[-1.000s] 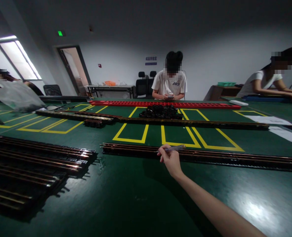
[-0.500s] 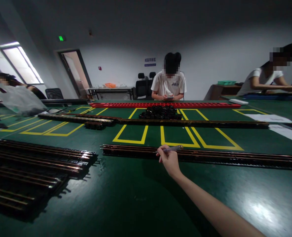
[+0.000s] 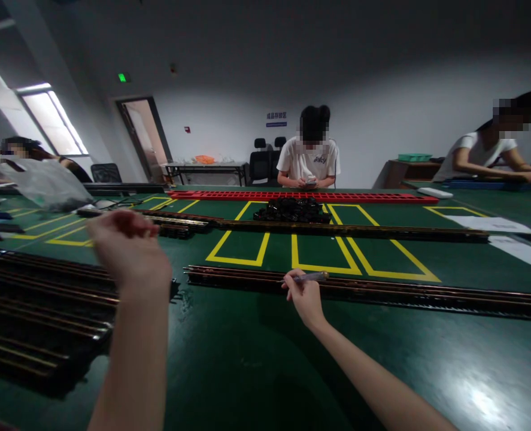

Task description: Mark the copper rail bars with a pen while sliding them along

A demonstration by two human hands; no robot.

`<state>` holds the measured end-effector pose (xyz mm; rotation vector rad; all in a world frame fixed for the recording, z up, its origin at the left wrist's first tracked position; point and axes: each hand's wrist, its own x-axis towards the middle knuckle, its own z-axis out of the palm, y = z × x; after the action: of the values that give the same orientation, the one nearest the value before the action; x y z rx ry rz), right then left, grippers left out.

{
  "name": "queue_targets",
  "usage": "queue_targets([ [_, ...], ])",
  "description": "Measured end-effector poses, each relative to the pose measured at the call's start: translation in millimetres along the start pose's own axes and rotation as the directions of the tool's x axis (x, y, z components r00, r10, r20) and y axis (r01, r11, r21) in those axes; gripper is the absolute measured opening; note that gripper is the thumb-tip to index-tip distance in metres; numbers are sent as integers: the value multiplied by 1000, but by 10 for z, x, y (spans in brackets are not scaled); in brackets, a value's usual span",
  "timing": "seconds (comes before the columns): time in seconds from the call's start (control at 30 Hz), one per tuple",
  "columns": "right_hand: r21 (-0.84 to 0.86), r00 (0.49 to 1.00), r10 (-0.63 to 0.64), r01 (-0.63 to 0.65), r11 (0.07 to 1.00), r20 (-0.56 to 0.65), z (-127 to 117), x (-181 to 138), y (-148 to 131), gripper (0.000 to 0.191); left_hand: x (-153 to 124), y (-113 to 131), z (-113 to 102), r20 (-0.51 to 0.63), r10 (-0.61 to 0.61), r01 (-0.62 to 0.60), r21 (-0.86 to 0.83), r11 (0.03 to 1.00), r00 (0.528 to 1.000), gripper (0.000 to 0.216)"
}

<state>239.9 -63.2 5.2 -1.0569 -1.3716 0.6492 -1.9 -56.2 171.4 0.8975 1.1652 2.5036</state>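
My right hand grips a pale pen, its tip resting on the long dark rail that lies across the green table. My left hand is raised above the table at the left, blurred, fingers curled inward; whether it holds anything is hidden. Below it lies a stack of dark rails.
Farther back lie another long rail, a heap of black parts and a red tray strip. Yellow tape rectangles mark the table. A person in a white shirt sits opposite; others sit at right and far left.
My left hand and forearm have risen into view at the left. The right hand stays on the rail with the pen. The view has tilted slightly.
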Motion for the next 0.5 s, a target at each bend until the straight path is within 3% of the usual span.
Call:
queue_targets([
  [0.03,0,1000,7,-7,1000,4,-1,0,-5,45,-125,-102,95,53,-108,108,7,994,993,31],
  [0.1,-7,999,30,-30,1000,19,-7,4,-26,41,-454,-342,235,301,-115,63,178,982,947,21],
  [0.17,-23,999,40,-40,999,23,-18,10,-51,37,-808,-581,263,617,-82,-173,342,924,783,26],
  [0.23,-52,1000,21,-20,998,16,-27,17,-64,35,-1094,-772,191,796,-17,-484,385,786,605,24],
  [0.27,-69,1000,7,-7,998,11,-30,20,-66,35,-1197,-846,132,858,7,-612,361,704,514,24],
  [0.33,-89,1000,-4,3,996,-1,-34,26,-60,36,-1322,-965,5,914,7,-748,328,577,406,27],
  [0.4,-72,1000,18,-18,997,-3,-40,29,-49,39,-1375,-1072,-103,939,-1,-806,295,514,343,32],
  [0.5,-38,998,56,-54,998,41,-62,35,-37,44,-1406,-1240,-197,954,-43,-837,282,469,298,38],
])
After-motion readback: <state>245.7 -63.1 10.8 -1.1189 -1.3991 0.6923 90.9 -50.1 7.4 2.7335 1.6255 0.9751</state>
